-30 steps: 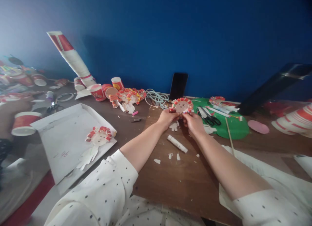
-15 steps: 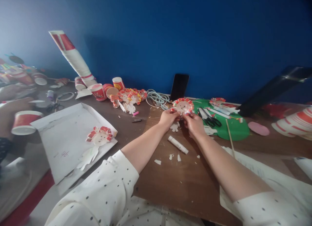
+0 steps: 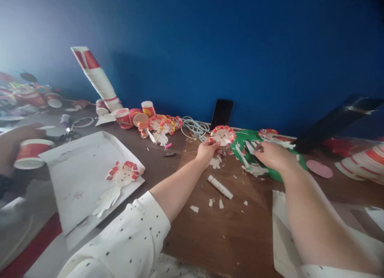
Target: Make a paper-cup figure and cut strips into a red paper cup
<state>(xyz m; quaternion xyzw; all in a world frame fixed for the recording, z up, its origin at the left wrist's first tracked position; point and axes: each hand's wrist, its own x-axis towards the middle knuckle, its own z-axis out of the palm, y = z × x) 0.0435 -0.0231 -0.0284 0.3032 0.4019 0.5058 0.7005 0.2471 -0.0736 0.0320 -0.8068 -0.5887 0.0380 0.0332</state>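
Note:
My left hand (image 3: 207, 152) pinches the lower left edge of a round paper face (image 3: 223, 136) ringed with red and white paper pieces. My right hand (image 3: 274, 155) is over a green paper sheet (image 3: 244, 139), its fingers closed on a pair of scissors (image 3: 249, 146). The blades point left and up; the palm covers the black handles. Just below the face lies a small white paper cutout (image 3: 215, 162). Nearer to me is a white glue stick (image 3: 220, 187) among paper scraps (image 3: 221, 203).
A phone (image 3: 222, 113) leans on the blue wall beside a coiled cable (image 3: 195, 127). Paper cups (image 3: 123, 118) and finished paper faces (image 3: 163, 125) stand left of it. Further left are a white box lid (image 3: 90, 170) and another person's hand (image 3: 21, 142). A pink oval (image 3: 319, 169) lies right.
My right hand has left the paper face, moved right to the green sheet and closed on the scissors. My left hand still holds the face. The view has shifted slightly.

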